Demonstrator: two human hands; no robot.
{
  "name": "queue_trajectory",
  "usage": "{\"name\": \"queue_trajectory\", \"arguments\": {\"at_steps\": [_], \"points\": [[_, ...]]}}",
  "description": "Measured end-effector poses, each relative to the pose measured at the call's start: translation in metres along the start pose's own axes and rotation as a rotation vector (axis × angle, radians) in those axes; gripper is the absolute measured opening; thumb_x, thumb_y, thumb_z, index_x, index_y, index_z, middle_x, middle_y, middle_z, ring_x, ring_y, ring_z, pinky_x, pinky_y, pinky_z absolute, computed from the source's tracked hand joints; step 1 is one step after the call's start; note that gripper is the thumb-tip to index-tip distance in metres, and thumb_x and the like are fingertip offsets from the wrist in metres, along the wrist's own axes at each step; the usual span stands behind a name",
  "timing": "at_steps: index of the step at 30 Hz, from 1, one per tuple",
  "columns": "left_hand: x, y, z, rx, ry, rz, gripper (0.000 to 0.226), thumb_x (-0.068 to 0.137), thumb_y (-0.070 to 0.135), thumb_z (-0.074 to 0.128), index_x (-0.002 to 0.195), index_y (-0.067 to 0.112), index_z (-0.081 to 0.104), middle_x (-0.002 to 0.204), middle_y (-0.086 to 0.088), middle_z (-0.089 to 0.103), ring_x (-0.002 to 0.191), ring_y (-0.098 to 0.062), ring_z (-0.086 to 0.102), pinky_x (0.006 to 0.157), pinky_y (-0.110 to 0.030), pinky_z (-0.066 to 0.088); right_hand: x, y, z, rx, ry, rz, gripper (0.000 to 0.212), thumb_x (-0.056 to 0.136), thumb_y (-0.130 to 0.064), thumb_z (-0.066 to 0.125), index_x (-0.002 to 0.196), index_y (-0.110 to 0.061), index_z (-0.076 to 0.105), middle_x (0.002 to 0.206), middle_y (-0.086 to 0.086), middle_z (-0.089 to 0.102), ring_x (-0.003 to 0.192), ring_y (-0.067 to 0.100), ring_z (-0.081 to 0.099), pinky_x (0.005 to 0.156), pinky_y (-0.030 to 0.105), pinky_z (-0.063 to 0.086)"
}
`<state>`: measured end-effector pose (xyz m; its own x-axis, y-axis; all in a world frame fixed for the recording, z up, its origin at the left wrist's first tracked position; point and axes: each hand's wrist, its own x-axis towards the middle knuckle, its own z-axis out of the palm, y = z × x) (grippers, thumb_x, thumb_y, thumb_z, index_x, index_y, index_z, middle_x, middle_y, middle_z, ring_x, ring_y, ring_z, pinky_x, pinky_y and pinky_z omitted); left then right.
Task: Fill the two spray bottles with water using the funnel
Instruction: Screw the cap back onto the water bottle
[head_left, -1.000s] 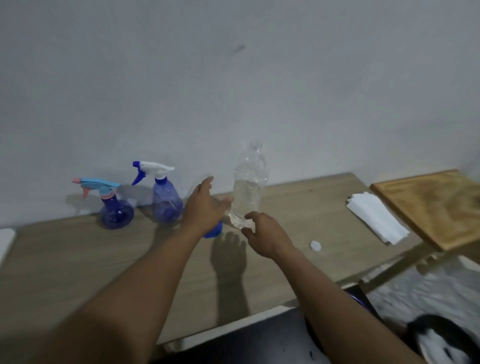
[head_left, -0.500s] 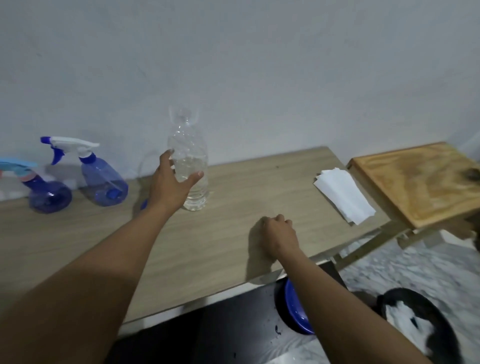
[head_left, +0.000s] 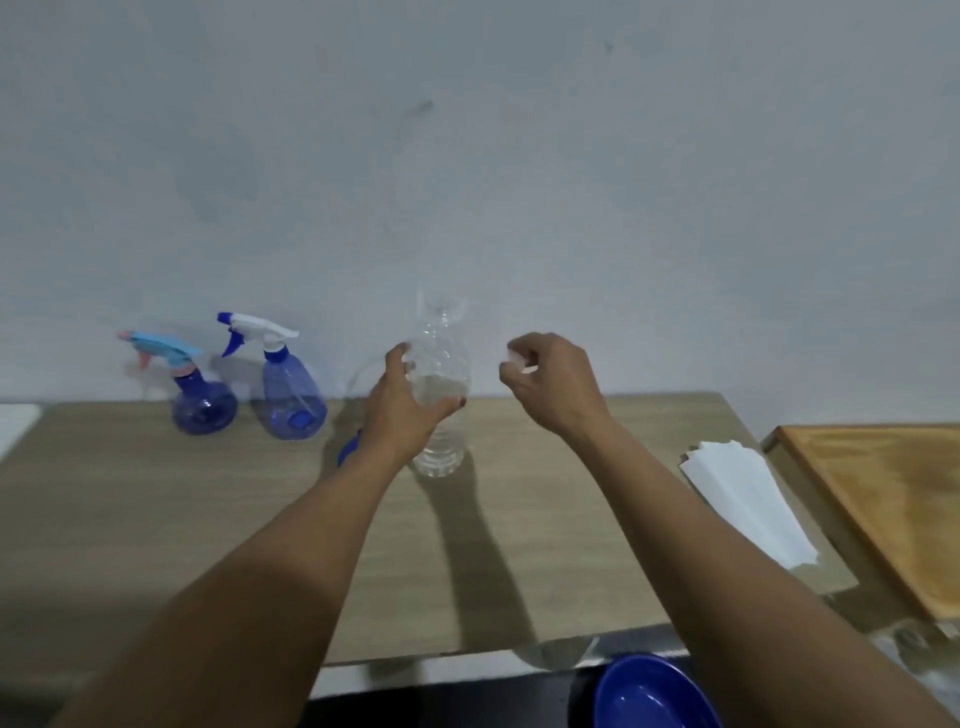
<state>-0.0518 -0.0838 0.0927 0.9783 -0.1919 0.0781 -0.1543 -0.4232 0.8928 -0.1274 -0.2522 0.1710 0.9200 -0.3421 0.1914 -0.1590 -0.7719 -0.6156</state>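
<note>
A clear plastic water bottle (head_left: 441, 441) stands upright on the wooden table (head_left: 156, 519), uncapped, and my left hand (head_left: 410, 410) is wrapped around its middle. To the right of the bottle's neck, my right hand (head_left: 550, 382) is raised, pinching a small white cap (head_left: 517, 358) in its fingertips. Two blue spray bottles stand at the back left by the wall: one with a white and blue trigger (head_left: 288, 395), one with a light-blue and pink trigger (head_left: 200, 400). A blue object (head_left: 348, 449), perhaps the funnel, peeks out from behind my left wrist.
A stack of white paper napkins (head_left: 743, 499) lies at the table's right end. A second wooden board or table (head_left: 893, 499) adjoins on the right. A blue bowl-like object (head_left: 649, 696) sits below the table's front edge. The wall rises right behind the bottles.
My right hand has risen from the table's front edge up to the bottle's neck with the white cap in its fingers. My left hand keeps its hold on the water bottle.
</note>
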Motion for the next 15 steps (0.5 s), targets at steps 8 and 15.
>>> {"name": "queue_trajectory", "arguments": {"at_steps": [8, 15], "points": [[0.0, 0.006, -0.001, 0.008, -0.003, -0.032, 0.095, 0.074, 0.033, 0.086, 0.148, 0.027, 0.028, 0.147, 0.0, 0.049, 0.13, -0.026, 0.051, 0.095, -0.031, 0.042, 0.059, -0.073, -0.019, -0.071, -0.167, -0.288, 0.038, 0.099, -0.021, 0.059, 0.135, -0.014, 0.063, 0.135, 0.003, 0.062, 0.118, 0.018, 0.062, 0.093, 0.023, 0.043], [0.006, 0.003, 0.001, -0.077, -0.028, -0.063, 0.1, 0.07, 0.03, 0.089, 0.148, 0.029, 0.027, 0.148, -0.001, 0.047, 0.132, -0.025, 0.049, 0.104, -0.039, 0.047, 0.073, -0.069, -0.008, -0.052, -0.305, -0.284, 0.037, 0.096, -0.022, 0.066, 0.133, -0.014, 0.065, 0.135, 0.003, 0.064, 0.121, 0.018, 0.061, 0.094, 0.023, 0.042]]}}
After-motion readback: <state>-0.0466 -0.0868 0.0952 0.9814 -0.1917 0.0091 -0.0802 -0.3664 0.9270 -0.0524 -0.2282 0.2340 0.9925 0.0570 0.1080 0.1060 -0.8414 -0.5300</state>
